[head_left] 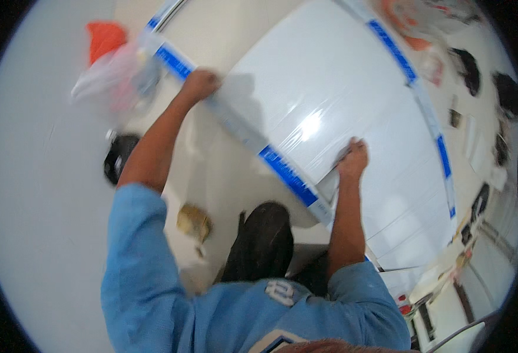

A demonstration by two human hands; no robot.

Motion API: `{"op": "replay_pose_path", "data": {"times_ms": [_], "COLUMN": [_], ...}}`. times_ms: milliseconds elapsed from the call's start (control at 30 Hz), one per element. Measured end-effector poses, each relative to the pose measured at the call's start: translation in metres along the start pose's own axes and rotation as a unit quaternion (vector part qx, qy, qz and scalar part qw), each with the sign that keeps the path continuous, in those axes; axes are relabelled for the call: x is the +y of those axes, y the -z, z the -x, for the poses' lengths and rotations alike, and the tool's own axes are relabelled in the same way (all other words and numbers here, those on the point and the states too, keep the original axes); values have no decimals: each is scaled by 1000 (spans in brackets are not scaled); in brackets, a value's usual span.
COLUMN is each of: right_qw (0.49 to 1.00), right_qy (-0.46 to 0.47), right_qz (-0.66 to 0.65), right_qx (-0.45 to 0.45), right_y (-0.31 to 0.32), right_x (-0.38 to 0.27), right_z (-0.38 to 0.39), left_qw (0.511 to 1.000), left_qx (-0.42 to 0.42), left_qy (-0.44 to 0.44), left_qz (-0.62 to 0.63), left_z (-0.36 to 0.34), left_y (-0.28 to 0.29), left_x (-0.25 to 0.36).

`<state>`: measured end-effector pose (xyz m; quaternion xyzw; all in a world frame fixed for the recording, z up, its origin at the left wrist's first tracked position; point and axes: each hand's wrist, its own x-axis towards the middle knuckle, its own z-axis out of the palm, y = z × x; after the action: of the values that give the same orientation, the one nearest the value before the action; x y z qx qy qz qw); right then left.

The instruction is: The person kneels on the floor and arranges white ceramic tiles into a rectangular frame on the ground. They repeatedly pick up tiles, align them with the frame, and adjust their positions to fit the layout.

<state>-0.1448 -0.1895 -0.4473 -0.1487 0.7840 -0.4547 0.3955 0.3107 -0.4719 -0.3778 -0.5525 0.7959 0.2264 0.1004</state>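
Observation:
A large white panel (pixel 306 65) lies on the floor under glossy clear film, framed by strips with blue-printed tape (pixel 285 173). My left hand (pixel 197 88) is closed on the panel's near edge strip, left of the middle. My right hand (pixel 353 159) is closed over the panel's surface, right of the middle, on a thin greyish piece that slants down toward the near edge; I cannot tell whether this is film or a tool. My knee (pixel 259 235) is below the panel's near edge.
At the upper left lie an orange cloth or bag (pixel 105 36) and translucent plastic bags (pixel 103 85). A black item (pixel 118 159) and a tan crumpled object (pixel 191 220) lie beside my left arm. Several dark items (pixel 509 94) and loose pieces line the right side.

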Motion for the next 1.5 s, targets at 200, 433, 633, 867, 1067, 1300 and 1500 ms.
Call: {"op": "replay_pose_path", "data": {"times_ms": [200,433,633,867,1067,1300,1500], "right_qw": [968,960,971,827,876,884,877], "right_qy": [-54,-55,-47,262,7,113,151], "right_qz": [-236,-272,-234,384,435,418,430], "right_qx": [69,39,25,317,207,179,151], "right_y": [-24,-37,-31,68,145,153,160], "right_x": [-13,-44,-45,-65,-53,-33,-47], "right_z": [15,25,31,12,-10,-17,-26], "left_qw": [956,946,956,894,868,862,861], "left_qx": [-3,75,102,94,74,81,50], "left_qy": [59,49,43,105,103,109,132], "left_qz": [287,312,270,425,480,488,488], "left_z": [0,-18,-32,-55,-61,-61,-66], "left_y": [6,-2,-7,-34,-34,-9,18], "left_x": [20,31,45,50,35,37,27]}}
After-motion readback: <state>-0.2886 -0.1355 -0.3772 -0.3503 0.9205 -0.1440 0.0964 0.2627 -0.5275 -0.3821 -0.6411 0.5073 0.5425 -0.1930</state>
